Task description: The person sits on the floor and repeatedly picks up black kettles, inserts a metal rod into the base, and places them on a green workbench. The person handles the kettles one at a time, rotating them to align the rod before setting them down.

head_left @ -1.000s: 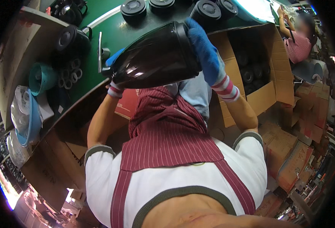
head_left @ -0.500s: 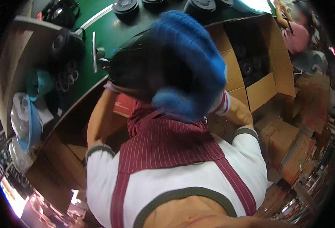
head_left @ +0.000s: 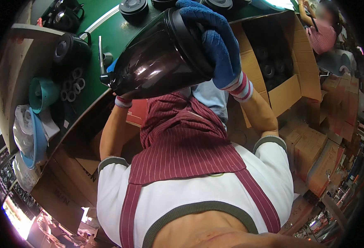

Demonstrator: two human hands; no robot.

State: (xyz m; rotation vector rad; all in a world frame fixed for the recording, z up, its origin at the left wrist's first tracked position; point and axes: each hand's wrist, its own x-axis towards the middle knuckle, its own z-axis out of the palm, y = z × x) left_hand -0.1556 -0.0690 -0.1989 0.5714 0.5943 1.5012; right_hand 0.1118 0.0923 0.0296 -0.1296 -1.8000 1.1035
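A large, glossy, dark translucent vessel (head_left: 153, 58) lies tilted across in front of me. Its wide rimmed mouth faces right, and its narrow end points down-left. A blue towel-like cloth (head_left: 223, 49) bunches over the mouth and partly inside it. My right hand (head_left: 228, 68) is wrapped in this cloth, pressing it against the rim; only a striped glove cuff shows clearly. My left hand (head_left: 124, 99) is under the narrow end, its fingers hidden by the vessel, with the cuff visible. Beside the narrow tip stands a thin metal rod (head_left: 100, 53).
Black round lidded pieces (head_left: 133, 9) line the far green table (head_left: 107, 29). An open cardboard box (head_left: 283, 99) of black parts stands at right. White rings (head_left: 72, 84), a teal bowl (head_left: 41, 93) and a blue basin (head_left: 36, 140) sit left. A person (head_left: 322, 33) works far right.
The vessel has turned and come into sharp view. The cloth has moved up and right, away from my lap, and now sits at the vessel's mouth. My left wrist has shifted slightly.
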